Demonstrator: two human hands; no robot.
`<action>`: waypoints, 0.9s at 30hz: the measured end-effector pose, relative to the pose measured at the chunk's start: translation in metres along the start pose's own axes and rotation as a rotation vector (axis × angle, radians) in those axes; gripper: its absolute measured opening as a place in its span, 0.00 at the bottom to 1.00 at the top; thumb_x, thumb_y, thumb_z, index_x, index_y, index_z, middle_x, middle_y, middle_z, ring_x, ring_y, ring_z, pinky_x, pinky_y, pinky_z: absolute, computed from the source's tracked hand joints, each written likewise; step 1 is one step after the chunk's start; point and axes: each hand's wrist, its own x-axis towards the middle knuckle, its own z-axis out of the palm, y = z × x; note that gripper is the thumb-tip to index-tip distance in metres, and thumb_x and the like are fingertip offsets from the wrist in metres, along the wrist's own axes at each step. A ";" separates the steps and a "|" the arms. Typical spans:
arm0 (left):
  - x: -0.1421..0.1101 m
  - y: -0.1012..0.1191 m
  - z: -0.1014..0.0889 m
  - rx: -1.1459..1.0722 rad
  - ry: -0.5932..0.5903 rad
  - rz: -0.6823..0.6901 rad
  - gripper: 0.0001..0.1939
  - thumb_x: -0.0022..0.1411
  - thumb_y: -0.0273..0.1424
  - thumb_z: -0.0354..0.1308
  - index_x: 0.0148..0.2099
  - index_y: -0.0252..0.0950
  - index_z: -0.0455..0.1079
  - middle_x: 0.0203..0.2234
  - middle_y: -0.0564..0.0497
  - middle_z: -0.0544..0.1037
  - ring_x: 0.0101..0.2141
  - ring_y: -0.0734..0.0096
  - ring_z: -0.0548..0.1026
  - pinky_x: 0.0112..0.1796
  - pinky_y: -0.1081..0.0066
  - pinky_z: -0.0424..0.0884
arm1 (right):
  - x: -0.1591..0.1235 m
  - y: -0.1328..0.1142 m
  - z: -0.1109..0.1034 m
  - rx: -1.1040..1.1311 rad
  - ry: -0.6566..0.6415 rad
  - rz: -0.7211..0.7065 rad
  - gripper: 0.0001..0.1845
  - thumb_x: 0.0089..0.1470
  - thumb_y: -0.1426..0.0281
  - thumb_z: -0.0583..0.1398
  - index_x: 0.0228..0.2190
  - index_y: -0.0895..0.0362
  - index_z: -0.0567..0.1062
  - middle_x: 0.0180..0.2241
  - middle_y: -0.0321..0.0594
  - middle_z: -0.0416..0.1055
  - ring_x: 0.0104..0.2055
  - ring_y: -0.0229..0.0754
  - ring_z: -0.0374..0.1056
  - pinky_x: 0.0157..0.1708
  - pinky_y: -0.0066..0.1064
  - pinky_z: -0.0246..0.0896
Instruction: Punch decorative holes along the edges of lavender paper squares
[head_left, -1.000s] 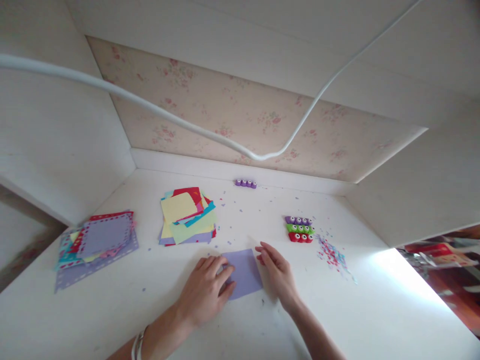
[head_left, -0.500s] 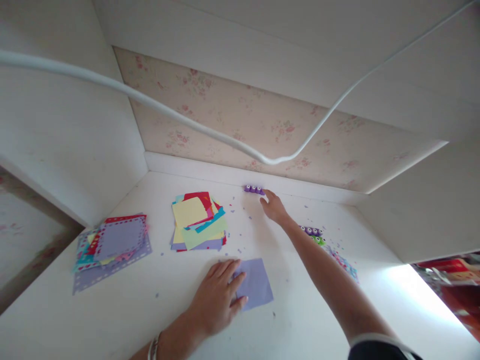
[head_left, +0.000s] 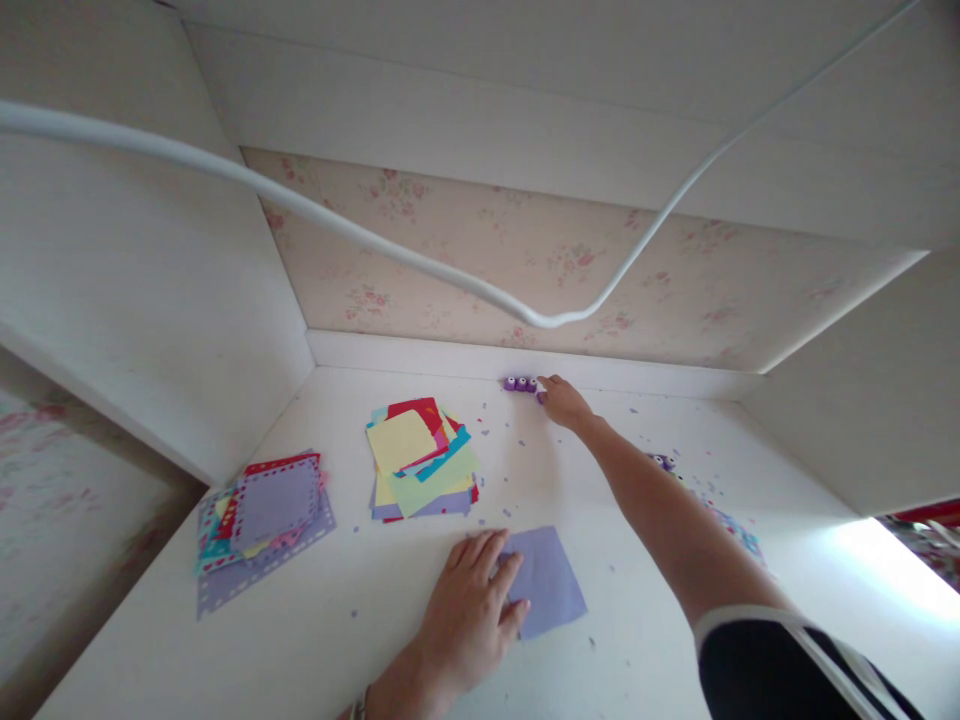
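Observation:
My left hand (head_left: 472,610) lies flat, fingers spread, on the left part of a lilac paper square (head_left: 551,580) near the front of the white desk (head_left: 360,620). My right arm stretches to the back of the desk. There my right hand (head_left: 564,402) has its fingers curled at the right end of a small purple punch strip (head_left: 520,384) by the back wall. Whether the fingers grip the strip or only touch it is unclear.
A stack of mixed coloured paper squares (head_left: 420,455) lies left of centre. A pile of punched, lace-edged papers (head_left: 266,510) sits at the far left. More small punches (head_left: 663,462) and confetti scraps (head_left: 739,530) show behind my right arm. A white cable (head_left: 450,280) hangs overhead.
My right hand left the lilac square and reached to the back wall, arriving at the purple punch strip. My left hand stayed on the paper. The view shifted left and tilted up.

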 end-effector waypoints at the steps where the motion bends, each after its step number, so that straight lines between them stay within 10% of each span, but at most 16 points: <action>1: 0.000 0.000 0.000 -0.001 -0.003 0.000 0.22 0.65 0.42 0.53 0.58 0.41 0.67 0.59 0.44 0.67 0.58 0.55 0.65 0.57 0.53 0.64 | 0.000 0.000 0.000 -0.008 -0.002 -0.002 0.25 0.60 0.77 0.50 0.58 0.66 0.66 0.57 0.58 0.64 0.57 0.50 0.63 0.55 0.34 0.54; 10: 0.000 0.001 0.000 0.004 -0.031 -0.029 0.22 0.66 0.40 0.53 0.60 0.41 0.64 0.59 0.45 0.67 0.58 0.57 0.64 0.58 0.52 0.61 | -0.028 0.006 0.001 0.037 -0.060 -0.035 0.18 0.59 0.73 0.54 0.49 0.60 0.75 0.51 0.51 0.71 0.53 0.49 0.68 0.53 0.32 0.57; 19: 0.002 0.001 -0.003 0.034 -0.065 -0.023 0.21 0.65 0.35 0.54 0.60 0.41 0.65 0.60 0.44 0.65 0.59 0.56 0.62 0.58 0.52 0.60 | -0.151 -0.009 -0.001 0.255 0.036 -0.037 0.19 0.63 0.61 0.52 0.50 0.55 0.73 0.51 0.46 0.73 0.49 0.45 0.71 0.49 0.32 0.62; 27: 0.003 0.000 0.004 0.063 0.021 0.016 0.23 0.66 0.40 0.53 0.60 0.38 0.63 0.57 0.42 0.69 0.57 0.54 0.66 0.55 0.52 0.64 | -0.245 -0.040 0.016 1.188 0.159 0.133 0.18 0.54 0.56 0.62 0.42 0.54 0.72 0.38 0.42 0.76 0.35 0.42 0.73 0.36 0.34 0.68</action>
